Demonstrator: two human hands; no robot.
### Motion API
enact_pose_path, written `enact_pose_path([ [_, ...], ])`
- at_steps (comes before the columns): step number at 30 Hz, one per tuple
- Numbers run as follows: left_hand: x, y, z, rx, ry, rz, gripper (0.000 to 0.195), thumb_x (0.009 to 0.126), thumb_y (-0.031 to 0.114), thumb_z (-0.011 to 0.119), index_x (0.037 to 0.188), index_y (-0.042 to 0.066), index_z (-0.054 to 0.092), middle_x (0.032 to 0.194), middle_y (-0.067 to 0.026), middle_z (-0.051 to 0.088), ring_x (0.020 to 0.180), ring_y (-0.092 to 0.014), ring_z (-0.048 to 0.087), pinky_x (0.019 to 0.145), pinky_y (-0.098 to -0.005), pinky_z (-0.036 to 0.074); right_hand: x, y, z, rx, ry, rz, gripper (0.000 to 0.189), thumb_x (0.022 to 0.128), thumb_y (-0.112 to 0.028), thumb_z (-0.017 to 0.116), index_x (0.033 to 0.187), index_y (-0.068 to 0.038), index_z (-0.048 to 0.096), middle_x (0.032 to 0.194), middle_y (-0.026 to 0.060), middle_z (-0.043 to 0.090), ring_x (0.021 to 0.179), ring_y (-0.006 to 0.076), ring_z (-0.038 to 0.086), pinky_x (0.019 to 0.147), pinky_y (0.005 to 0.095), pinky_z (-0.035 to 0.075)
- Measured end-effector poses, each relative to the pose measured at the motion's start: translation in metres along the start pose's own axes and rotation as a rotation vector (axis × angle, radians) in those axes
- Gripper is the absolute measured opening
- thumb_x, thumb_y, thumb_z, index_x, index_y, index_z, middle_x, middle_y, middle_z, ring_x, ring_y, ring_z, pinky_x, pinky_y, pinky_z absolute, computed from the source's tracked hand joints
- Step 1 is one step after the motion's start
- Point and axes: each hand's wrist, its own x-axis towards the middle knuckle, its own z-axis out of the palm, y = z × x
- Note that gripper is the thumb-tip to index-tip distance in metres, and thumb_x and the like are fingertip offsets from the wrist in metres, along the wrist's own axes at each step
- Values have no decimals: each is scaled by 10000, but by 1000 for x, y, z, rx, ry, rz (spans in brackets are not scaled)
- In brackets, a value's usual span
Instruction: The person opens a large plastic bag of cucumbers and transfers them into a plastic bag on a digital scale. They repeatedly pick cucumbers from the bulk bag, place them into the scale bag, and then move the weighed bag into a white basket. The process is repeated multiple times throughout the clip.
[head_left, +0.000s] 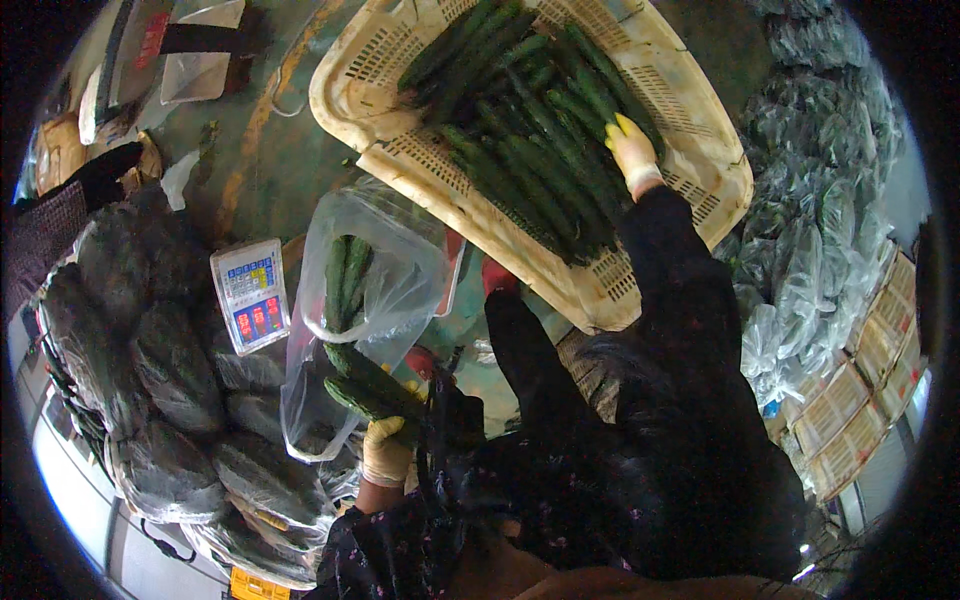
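Observation:
My left hand (386, 451), in a pale glove with yellow fingers, holds cucumbers (367, 396) low beside my body. Their far ends point at the clear plastic bag (405, 262), which stands open with long cucumbers (347, 281) inside. Up to the right, my right hand (632, 152), gloved the same way, reaches into a cream plastic crate (480, 199). Its fingers close on the end of a cucumber (592, 97) at the pile's right side. Many dark green cucumbers (517, 157) fill the crate's middle. Part of the left grip is hidden by my sleeve.
A digital scale display (251, 296) stands left of the bag. Filled bags of produce (172, 367) are heaped at left; more clear bags (817, 202) are piled at right, near stacked crates (855, 420). Another person's sleeve (52, 225) enters from the left. My red shoe (499, 279) shows below the crate.

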Motion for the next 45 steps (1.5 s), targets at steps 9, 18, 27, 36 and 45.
enact_pose_path([
  [9,3,7,26,-270,-310,47,759,668,99,607,1373,121,327,1165,-149,551,1104,-306,509,1007,-476,357,-119,69,-60,-627,25,-269,814,676,-288,787,1346,-65,381,1244,204,517,1124,357,506,962,355,399],
  [18,-8,14,41,-129,-295,151,818,656,86,617,1400,110,280,1172,-144,553,1106,-308,518,1010,-454,365,-101,95,10,-869,-170,410,949,693,-233,750,1433,-51,185,1326,210,455,1189,303,491,969,366,422],
  [27,-3,1,19,-99,-227,115,811,656,94,608,1401,106,288,1192,-148,539,1119,-305,508,1023,-451,350,-65,90,-16,-1148,-90,261,736,726,-167,726,1360,-54,370,1244,197,523,1165,309,507,894,378,471],
  [36,1,18,59,-133,-381,169,749,690,80,578,1386,108,301,1227,-146,515,1135,-317,497,1015,-457,357,-180,-74,13,-494,-306,-375,727,681,-116,708,1335,-52,396,1320,151,455,1229,290,422,1026,357,344],
  [45,12,29,137,-3,-711,328,841,769,257,669,1452,150,190,1439,-113,302,1294,-297,320,1067,-433,246,-289,-116,80,572,-751,-9,545,717,-152,727,1182,-15,478,986,69,567,861,164,546,765,295,462],
])
